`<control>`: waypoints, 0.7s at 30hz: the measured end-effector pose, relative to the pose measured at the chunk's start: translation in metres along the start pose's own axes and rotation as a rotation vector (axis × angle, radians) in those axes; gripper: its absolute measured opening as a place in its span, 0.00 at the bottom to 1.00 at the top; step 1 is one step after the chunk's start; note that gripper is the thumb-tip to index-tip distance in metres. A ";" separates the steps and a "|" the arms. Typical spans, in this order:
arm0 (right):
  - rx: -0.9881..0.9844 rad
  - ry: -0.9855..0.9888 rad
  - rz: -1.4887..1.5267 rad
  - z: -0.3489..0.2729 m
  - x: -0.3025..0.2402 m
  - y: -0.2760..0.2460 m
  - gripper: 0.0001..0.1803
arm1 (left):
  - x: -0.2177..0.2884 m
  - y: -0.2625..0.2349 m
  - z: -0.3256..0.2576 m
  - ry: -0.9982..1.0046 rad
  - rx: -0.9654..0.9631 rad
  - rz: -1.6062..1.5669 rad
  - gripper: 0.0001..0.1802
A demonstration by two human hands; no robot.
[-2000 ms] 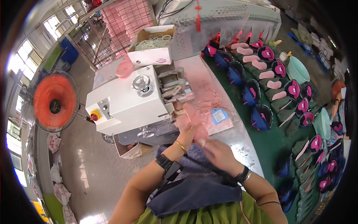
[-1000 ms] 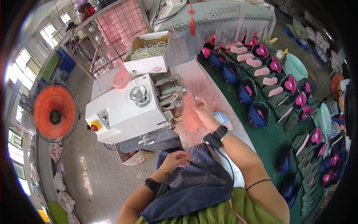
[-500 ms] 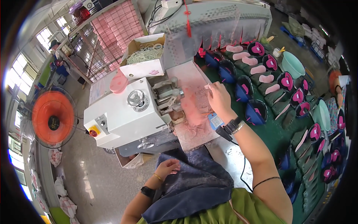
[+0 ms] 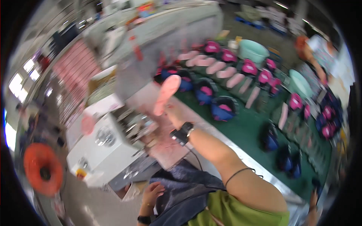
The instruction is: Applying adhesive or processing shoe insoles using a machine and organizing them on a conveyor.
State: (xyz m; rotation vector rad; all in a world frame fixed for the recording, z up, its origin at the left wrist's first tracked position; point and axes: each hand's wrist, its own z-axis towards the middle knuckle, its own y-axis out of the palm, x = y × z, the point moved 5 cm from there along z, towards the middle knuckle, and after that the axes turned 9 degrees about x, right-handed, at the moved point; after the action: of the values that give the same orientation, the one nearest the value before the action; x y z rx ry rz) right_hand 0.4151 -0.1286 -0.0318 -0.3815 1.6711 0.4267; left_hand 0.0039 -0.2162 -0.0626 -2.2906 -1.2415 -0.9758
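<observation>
My right hand [image 4: 172, 114] grips the lower end of a pink insole [image 4: 169, 90], which stands upright above the worktable's edge. Part of the insole is hidden by the fingers, and motion blurs the grip. Just left of it is a white machine [image 4: 103, 148] with a round hand wheel [image 4: 105, 136] and a metal feed mechanism [image 4: 134, 124]. Pink dust coats the board [image 4: 169, 145] below my wrist. My left hand [image 4: 152, 191] hangs by the dark blue apron [image 4: 177, 180], fingers loosely apart with nothing in them.
On the right runs a green conveyor [image 4: 241, 132] with navy-and-pink shoe uppers [image 4: 223, 108] and rows of pink insoles [image 4: 215, 67]. Mint basins [image 4: 253, 51] stand beyond. A co-worker [image 4: 320, 56] is at the far right; another person's hand [image 4: 313, 197] shows lower right. An orange fan [image 4: 43, 169] stands left.
The view has swung to the right. My right hand, earlier low over the board's edge, now holds up a pink insole. My left hand stays near the apron.
</observation>
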 end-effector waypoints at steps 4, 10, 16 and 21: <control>0.349 -0.091 0.153 -0.002 -0.022 -0.146 0.09 | -0.003 0.014 0.017 -0.027 -0.024 0.050 0.15; 0.863 -0.208 -0.122 -0.019 -0.032 -0.424 0.14 | 0.009 0.039 0.030 -0.028 -0.155 0.105 0.14; 1.056 -0.017 -0.709 -0.036 -0.016 -0.570 0.19 | 0.020 0.062 0.033 -0.029 -0.147 0.178 0.14; 1.043 0.083 -0.818 -0.010 0.005 -0.570 0.16 | 0.022 0.062 0.026 -0.010 -0.109 0.185 0.14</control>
State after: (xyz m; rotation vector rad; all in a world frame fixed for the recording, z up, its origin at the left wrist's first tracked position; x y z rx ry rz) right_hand 0.6800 -0.6319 -0.0705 -0.2500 1.4407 -1.0431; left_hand 0.0746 -0.2225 -0.0644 -2.4450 -0.9800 -0.9880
